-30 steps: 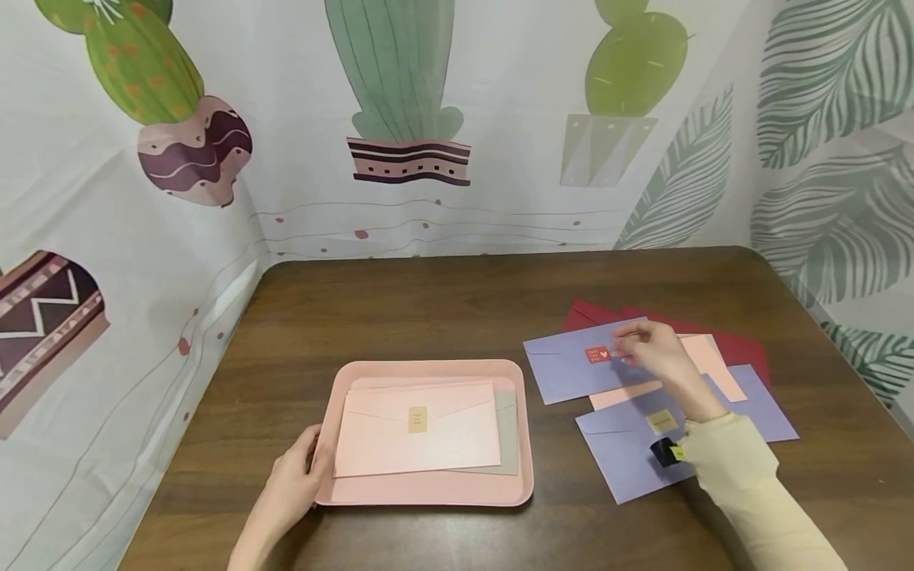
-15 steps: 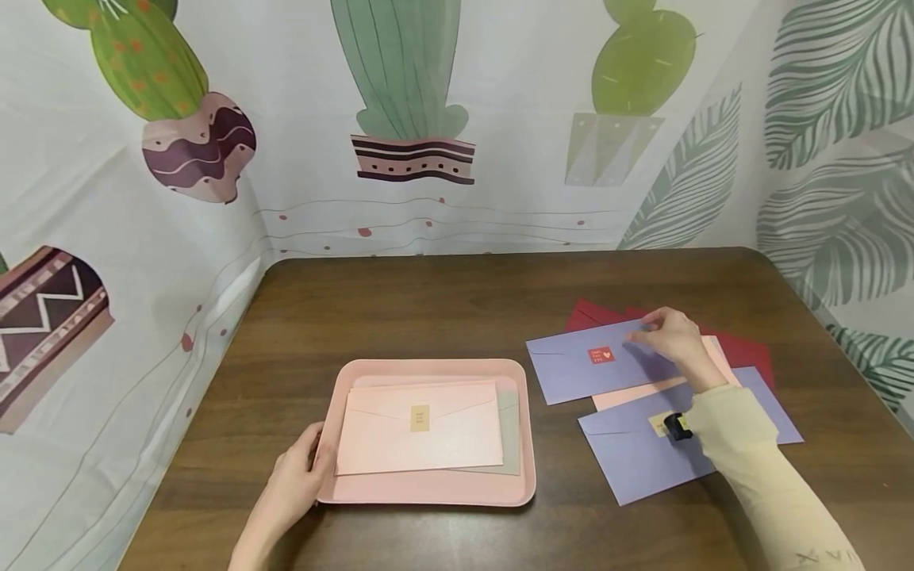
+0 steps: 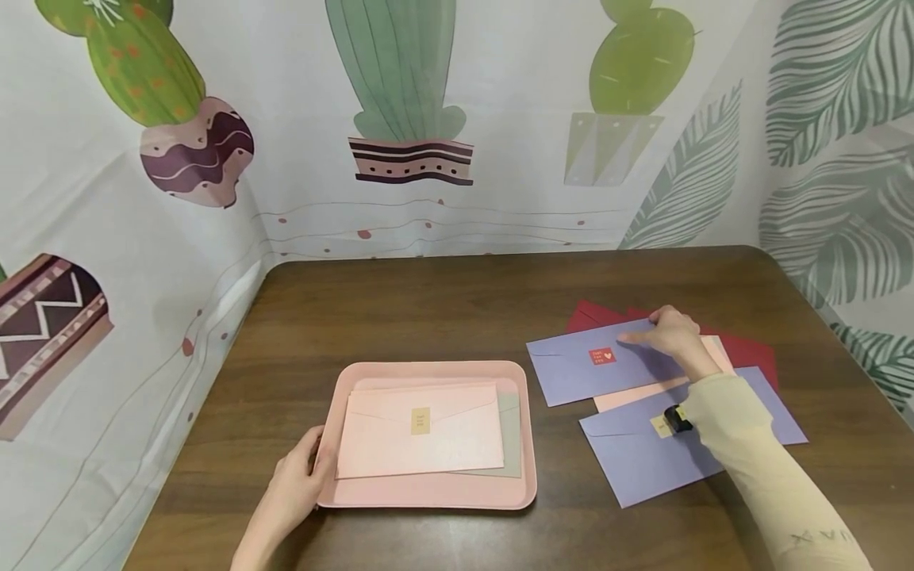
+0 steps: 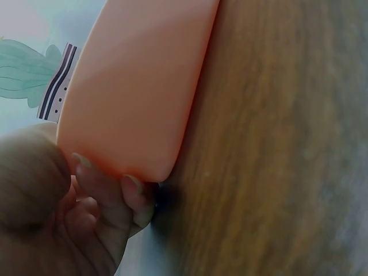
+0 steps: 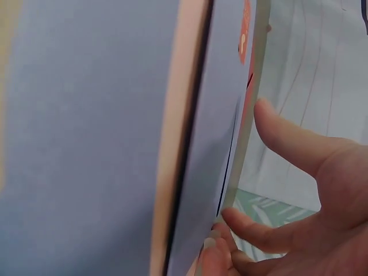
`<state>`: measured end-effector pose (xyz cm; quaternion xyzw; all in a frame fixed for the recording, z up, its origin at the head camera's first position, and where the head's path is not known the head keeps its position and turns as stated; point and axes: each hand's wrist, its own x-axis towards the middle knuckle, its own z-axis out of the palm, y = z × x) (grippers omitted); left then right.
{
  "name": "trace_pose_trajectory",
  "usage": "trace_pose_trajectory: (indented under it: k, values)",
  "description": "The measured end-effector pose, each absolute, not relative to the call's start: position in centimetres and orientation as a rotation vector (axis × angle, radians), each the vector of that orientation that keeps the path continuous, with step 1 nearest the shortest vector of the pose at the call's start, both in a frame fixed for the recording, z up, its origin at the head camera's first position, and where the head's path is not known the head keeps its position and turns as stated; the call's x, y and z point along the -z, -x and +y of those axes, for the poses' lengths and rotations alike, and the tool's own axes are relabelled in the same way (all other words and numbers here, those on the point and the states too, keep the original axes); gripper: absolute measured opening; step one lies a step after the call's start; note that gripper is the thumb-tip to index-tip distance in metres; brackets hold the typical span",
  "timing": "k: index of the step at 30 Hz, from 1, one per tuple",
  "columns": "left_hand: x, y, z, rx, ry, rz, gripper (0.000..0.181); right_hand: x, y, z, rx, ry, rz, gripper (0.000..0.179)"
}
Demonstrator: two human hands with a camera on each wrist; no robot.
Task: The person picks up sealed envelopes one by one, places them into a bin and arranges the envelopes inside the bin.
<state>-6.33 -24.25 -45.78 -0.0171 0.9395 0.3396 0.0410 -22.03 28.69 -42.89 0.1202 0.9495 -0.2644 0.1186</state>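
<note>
At the left end of a pink tray (image 3: 428,493), my left hand (image 3: 289,480) grips the rim, its fingertips against the outer wall in the left wrist view. A pink envelope (image 3: 457,448) with a gold sticker lies in the tray on a grey-green envelope (image 3: 511,436). On the right, my right hand (image 3: 674,337) is over the right end of a purple envelope (image 3: 567,369) with a red heart sticker. Its thumb (image 5: 287,135) stretches out apart from the paper, while the other fingertips are right at the envelopes' edges. The hand hides that end.
Below lies another purple envelope (image 3: 628,468) with a gold sticker, partly covered by the right sleeve (image 3: 735,428). Pink (image 3: 717,353) and red envelopes (image 3: 753,357) overlap beneath and behind. All rest on a brown wooden table (image 3: 400,309), with a cactus-print cloth (image 3: 514,159) behind it.
My right hand has moved right and slightly back along the upper purple envelope, and its thumb has spread out. That envelope stays about where it was. My left hand keeps holding the tray.
</note>
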Motion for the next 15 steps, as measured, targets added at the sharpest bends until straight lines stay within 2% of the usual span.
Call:
trace_pose_trajectory:
  k: [10, 15]
  values:
    - [46.0, 6.3, -24.2, -1.032, 0.038, 2.912, 0.035, 43.5, 23.2, 28.8, 0.592, -0.344, 2.76, 0.095]
    - [46.0, 6.3, -24.2, -1.034, 0.031, 2.923, 0.035, 43.4, 23.2, 28.9, 0.587, -0.325, 2.746, 0.094]
